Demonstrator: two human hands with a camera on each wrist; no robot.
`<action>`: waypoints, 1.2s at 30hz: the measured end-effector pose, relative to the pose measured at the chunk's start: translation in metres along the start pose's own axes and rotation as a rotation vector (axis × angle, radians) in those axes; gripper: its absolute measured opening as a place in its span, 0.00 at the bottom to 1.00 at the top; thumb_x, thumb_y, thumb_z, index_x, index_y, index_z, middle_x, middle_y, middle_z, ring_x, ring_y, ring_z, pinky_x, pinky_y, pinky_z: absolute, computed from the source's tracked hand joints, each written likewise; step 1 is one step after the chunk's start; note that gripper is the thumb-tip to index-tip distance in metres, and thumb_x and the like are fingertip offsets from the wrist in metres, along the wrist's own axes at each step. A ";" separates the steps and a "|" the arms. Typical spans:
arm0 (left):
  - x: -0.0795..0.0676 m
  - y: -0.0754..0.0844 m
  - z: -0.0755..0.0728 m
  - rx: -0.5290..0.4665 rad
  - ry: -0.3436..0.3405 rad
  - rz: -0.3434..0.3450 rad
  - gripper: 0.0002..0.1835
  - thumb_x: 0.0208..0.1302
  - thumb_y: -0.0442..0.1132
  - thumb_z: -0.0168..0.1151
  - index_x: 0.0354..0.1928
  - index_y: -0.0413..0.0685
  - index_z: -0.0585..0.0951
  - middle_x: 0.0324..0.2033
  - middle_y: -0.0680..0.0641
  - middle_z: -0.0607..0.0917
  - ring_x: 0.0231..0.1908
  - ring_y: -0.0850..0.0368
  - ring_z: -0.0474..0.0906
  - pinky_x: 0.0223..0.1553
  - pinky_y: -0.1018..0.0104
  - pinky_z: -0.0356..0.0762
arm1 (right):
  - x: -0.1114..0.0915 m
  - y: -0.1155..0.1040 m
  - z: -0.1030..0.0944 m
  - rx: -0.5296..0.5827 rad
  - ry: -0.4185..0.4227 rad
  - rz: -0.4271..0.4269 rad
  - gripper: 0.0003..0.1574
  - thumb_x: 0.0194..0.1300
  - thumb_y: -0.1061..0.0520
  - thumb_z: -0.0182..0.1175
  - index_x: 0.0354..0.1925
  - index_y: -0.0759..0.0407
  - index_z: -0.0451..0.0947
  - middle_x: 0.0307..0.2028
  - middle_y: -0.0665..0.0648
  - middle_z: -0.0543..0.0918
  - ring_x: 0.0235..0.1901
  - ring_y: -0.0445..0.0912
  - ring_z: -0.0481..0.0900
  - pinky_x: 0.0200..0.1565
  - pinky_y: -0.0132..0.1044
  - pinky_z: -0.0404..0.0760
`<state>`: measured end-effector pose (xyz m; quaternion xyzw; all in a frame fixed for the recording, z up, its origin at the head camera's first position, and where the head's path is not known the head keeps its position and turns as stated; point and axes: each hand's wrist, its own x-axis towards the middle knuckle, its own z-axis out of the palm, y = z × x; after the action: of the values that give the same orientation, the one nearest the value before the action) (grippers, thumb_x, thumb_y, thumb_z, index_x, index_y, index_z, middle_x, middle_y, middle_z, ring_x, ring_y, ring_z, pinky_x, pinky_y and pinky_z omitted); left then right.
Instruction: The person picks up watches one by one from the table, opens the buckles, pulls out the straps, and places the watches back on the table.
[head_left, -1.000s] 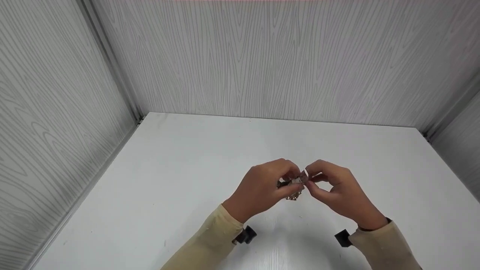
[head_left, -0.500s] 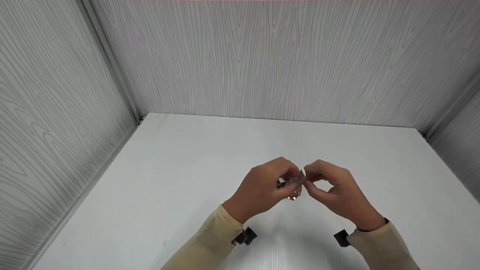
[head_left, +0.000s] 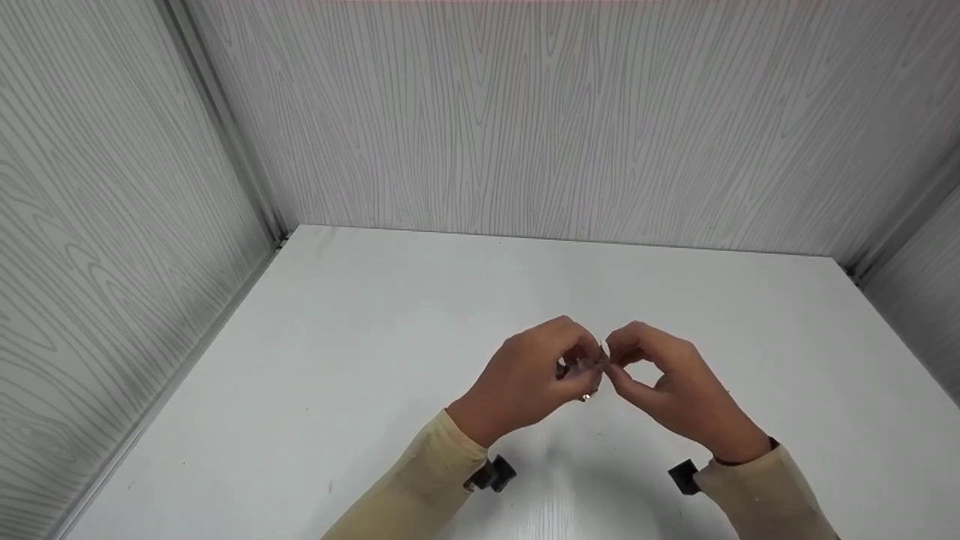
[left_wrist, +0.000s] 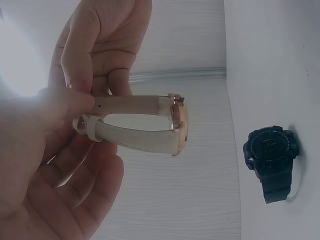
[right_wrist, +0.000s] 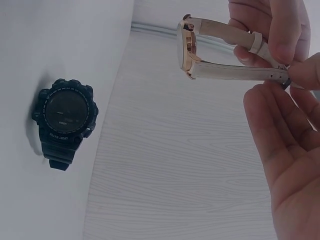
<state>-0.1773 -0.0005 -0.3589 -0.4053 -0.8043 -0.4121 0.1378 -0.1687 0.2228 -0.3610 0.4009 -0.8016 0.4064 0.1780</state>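
Observation:
A wristwatch (left_wrist: 179, 127) with a rose-gold case and pale strap is held between both hands. In the right wrist view its strap (right_wrist: 235, 71) forms a long loop, with the small holes and the buckle end at the fingertips. My left hand (head_left: 529, 375) pinches the strap end between thumb and fingers. My right hand (head_left: 671, 382) pinches the same end from the other side, its fingertips right at the left ones. The case hangs away from the fingers, mostly hidden behind the left thumb in the head view. Fingers cover much of the buckle.
A black digital sport watch (right_wrist: 65, 112) lies on the white table (head_left: 375, 315), nearly hidden behind the left hand in the head view. Grey wood-grain panels (head_left: 480, 120) enclose the back and sides. Small dark cameras (head_left: 499, 472) sit at the wrists.
The watch has tilted, so less of its gold case shows below the left thumb. The right fingertips have shifted slightly left, closer to the left ones. The arms stay nearly in place.

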 end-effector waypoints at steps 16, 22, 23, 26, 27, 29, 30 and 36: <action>-0.002 0.002 0.000 0.042 -0.050 -0.087 0.03 0.66 0.35 0.64 0.40 0.50 0.82 0.34 0.57 0.80 0.34 0.61 0.79 0.36 0.78 0.75 | -0.002 0.003 0.003 -0.047 -0.031 -0.038 0.24 0.58 0.78 0.68 0.44 0.55 0.76 0.39 0.48 0.82 0.38 0.42 0.82 0.43 0.29 0.82; -0.002 0.005 -0.002 0.055 -0.063 -0.099 0.03 0.66 0.35 0.65 0.40 0.49 0.83 0.34 0.56 0.80 0.33 0.61 0.78 0.35 0.78 0.74 | -0.002 0.003 0.003 -0.038 -0.051 -0.029 0.24 0.59 0.78 0.67 0.45 0.54 0.76 0.39 0.47 0.82 0.38 0.41 0.82 0.43 0.30 0.83; -0.002 0.005 -0.002 0.058 -0.065 -0.097 0.03 0.66 0.34 0.65 0.40 0.49 0.83 0.34 0.56 0.80 0.33 0.62 0.78 0.34 0.78 0.74 | -0.002 0.003 0.003 -0.034 -0.056 -0.030 0.24 0.59 0.78 0.67 0.45 0.54 0.76 0.40 0.47 0.82 0.38 0.41 0.82 0.43 0.30 0.83; -0.002 0.005 -0.002 0.071 -0.064 -0.082 0.04 0.64 0.33 0.65 0.38 0.49 0.82 0.32 0.56 0.80 0.31 0.64 0.76 0.32 0.79 0.73 | -0.002 0.004 0.003 -0.021 -0.064 -0.043 0.24 0.58 0.78 0.67 0.45 0.55 0.76 0.39 0.48 0.81 0.38 0.42 0.81 0.43 0.31 0.83; -0.002 0.005 -0.002 0.075 -0.061 -0.076 0.04 0.63 0.33 0.65 0.37 0.49 0.82 0.32 0.56 0.79 0.31 0.65 0.75 0.32 0.79 0.72 | -0.002 0.004 0.003 -0.014 -0.068 -0.038 0.24 0.59 0.78 0.67 0.45 0.55 0.76 0.40 0.48 0.82 0.38 0.42 0.81 0.43 0.31 0.83; -0.002 0.004 -0.001 0.079 -0.056 -0.065 0.04 0.62 0.32 0.65 0.37 0.49 0.82 0.31 0.56 0.79 0.30 0.67 0.74 0.31 0.79 0.72 | -0.002 0.003 0.003 -0.003 -0.072 -0.031 0.23 0.60 0.77 0.67 0.45 0.54 0.76 0.40 0.47 0.82 0.39 0.41 0.82 0.43 0.32 0.83; -0.002 0.004 -0.001 0.081 -0.055 -0.061 0.04 0.62 0.32 0.65 0.36 0.49 0.82 0.31 0.56 0.79 0.30 0.67 0.74 0.31 0.79 0.72 | -0.002 0.003 0.003 0.000 -0.073 -0.028 0.23 0.60 0.77 0.67 0.45 0.54 0.76 0.40 0.47 0.82 0.39 0.41 0.82 0.43 0.32 0.83; -0.003 0.004 -0.002 0.069 -0.072 -0.068 0.05 0.61 0.31 0.63 0.37 0.48 0.81 0.32 0.55 0.81 0.30 0.66 0.75 0.32 0.80 0.73 | -0.001 0.002 0.004 0.020 -0.096 0.007 0.23 0.62 0.75 0.66 0.46 0.51 0.76 0.41 0.47 0.82 0.39 0.41 0.82 0.43 0.33 0.84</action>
<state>-0.1728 -0.0021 -0.3573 -0.3872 -0.8358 -0.3738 0.1086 -0.1694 0.2208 -0.3649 0.4189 -0.8064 0.3954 0.1341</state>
